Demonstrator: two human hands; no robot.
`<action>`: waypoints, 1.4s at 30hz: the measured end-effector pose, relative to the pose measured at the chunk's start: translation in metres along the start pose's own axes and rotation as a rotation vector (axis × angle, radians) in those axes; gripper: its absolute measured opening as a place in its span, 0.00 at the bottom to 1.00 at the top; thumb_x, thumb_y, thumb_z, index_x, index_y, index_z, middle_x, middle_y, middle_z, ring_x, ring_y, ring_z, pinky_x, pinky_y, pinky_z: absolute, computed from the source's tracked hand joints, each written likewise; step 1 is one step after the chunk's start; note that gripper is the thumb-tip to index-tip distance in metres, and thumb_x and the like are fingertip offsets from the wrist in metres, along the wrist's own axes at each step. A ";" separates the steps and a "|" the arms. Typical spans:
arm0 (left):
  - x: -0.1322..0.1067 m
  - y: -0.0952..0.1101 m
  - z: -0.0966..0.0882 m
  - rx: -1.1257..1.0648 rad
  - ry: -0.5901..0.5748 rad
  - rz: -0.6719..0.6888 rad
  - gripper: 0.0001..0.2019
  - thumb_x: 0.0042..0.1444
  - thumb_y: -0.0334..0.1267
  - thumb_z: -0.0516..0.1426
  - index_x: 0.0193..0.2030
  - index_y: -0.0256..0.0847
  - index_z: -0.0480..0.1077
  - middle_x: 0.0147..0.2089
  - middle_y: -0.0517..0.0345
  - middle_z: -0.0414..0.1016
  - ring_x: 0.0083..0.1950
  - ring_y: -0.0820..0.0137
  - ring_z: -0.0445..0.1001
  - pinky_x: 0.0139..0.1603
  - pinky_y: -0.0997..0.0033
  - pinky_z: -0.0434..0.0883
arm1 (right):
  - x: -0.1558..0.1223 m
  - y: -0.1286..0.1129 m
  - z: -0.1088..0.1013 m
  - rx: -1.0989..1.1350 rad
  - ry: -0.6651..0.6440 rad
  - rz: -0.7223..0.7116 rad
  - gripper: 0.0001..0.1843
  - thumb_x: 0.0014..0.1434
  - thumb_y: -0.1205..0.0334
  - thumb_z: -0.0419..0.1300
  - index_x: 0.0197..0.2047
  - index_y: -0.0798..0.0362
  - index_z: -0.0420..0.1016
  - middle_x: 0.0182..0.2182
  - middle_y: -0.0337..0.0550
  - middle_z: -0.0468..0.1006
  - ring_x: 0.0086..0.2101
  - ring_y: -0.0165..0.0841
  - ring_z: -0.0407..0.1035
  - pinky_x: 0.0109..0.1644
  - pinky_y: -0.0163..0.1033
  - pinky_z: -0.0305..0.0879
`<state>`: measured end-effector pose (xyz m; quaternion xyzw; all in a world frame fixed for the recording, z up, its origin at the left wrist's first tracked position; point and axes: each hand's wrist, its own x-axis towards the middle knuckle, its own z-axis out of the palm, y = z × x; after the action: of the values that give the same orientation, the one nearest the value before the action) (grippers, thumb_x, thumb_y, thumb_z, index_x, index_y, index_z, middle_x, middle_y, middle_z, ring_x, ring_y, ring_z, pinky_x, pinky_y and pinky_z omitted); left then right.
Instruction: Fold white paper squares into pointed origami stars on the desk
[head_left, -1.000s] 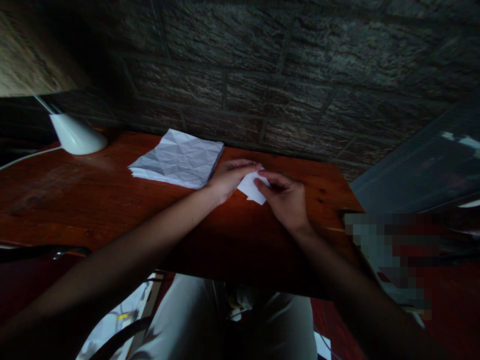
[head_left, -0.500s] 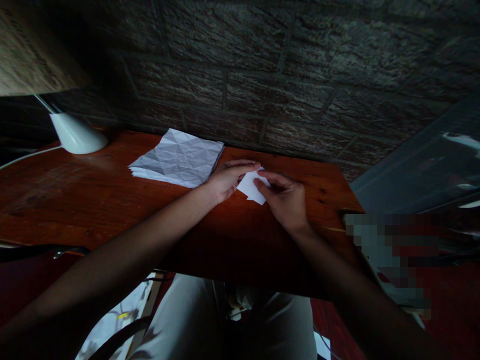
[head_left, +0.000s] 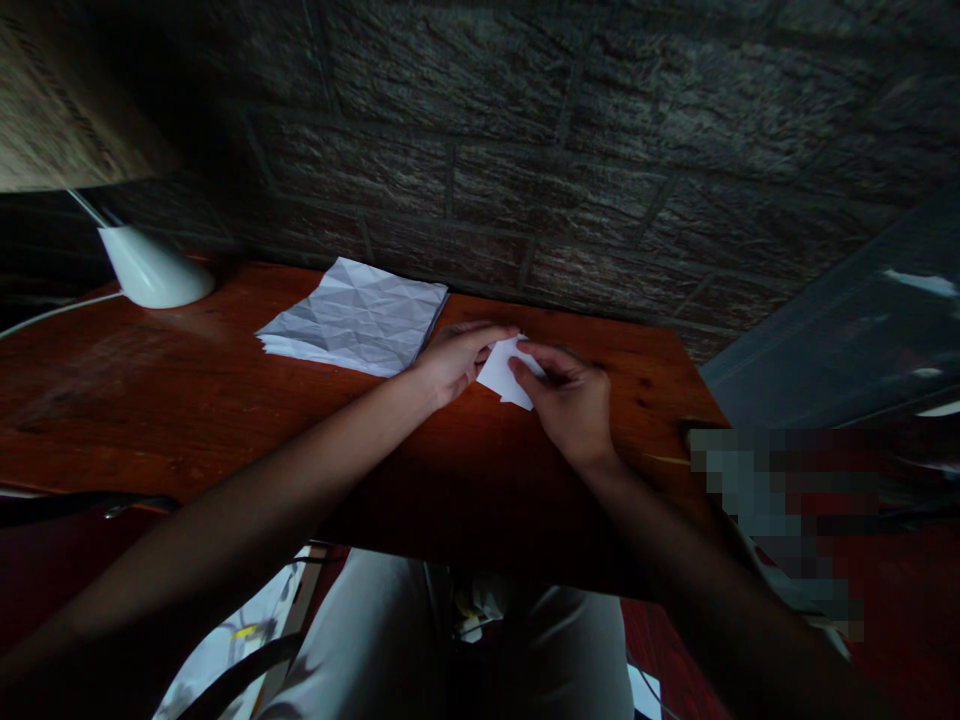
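A small piece of folded white paper (head_left: 502,372) is held up between both hands over the wooden table. My left hand (head_left: 459,362) grips its upper left edge, with the fingers partly hidden behind the sheet. On the other side my right hand (head_left: 574,395) pinches the paper, thumb on the near face and index finger at the top edge. A small point of paper sticks out at the lower edge. Just left of my left hand lies a stack of creased white paper sheets (head_left: 356,315), its top sheet marked with a grid of folds.
A lamp with a white base (head_left: 161,270) and a tan shade (head_left: 67,110) stands at the table's left end. Behind the wooden table (head_left: 187,400) rises a dark stone-block wall (head_left: 480,180). A grey panel (head_left: 840,300) is at the right.
The folded paper has turned slightly and shifted a little to the right in my fingers; less of its lower point shows. Both hands keep nearly the same place.
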<state>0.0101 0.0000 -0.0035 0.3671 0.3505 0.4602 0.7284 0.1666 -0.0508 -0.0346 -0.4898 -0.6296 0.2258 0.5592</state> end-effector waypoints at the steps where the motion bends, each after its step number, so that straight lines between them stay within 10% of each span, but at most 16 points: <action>1: 0.000 0.000 0.000 -0.001 0.001 0.000 0.07 0.47 0.33 0.72 0.32 0.35 0.81 0.32 0.55 0.82 0.32 0.72 0.77 0.35 0.72 0.71 | 0.000 0.000 0.000 0.004 0.004 -0.003 0.12 0.60 0.56 0.70 0.47 0.45 0.87 0.46 0.44 0.88 0.44 0.39 0.83 0.54 0.48 0.80; 24: -0.001 -0.002 -0.001 0.177 -0.063 0.322 0.13 0.42 0.38 0.75 0.36 0.41 0.85 0.39 0.55 0.86 0.40 0.69 0.79 0.47 0.67 0.71 | 0.005 -0.012 -0.009 0.052 -0.003 0.037 0.11 0.59 0.56 0.70 0.45 0.49 0.82 0.40 0.42 0.89 0.39 0.36 0.83 0.47 0.44 0.78; 42: -0.002 0.000 0.000 0.082 -0.063 0.175 0.07 0.51 0.34 0.70 0.37 0.38 0.83 0.37 0.55 0.85 0.36 0.71 0.78 0.42 0.70 0.72 | 0.006 -0.014 -0.011 0.147 -0.025 0.103 0.08 0.57 0.57 0.72 0.40 0.49 0.82 0.40 0.42 0.87 0.35 0.34 0.81 0.37 0.40 0.80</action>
<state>0.0099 -0.0016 -0.0033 0.4399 0.3125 0.4955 0.6807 0.1721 -0.0541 -0.0172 -0.4762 -0.5923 0.3062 0.5733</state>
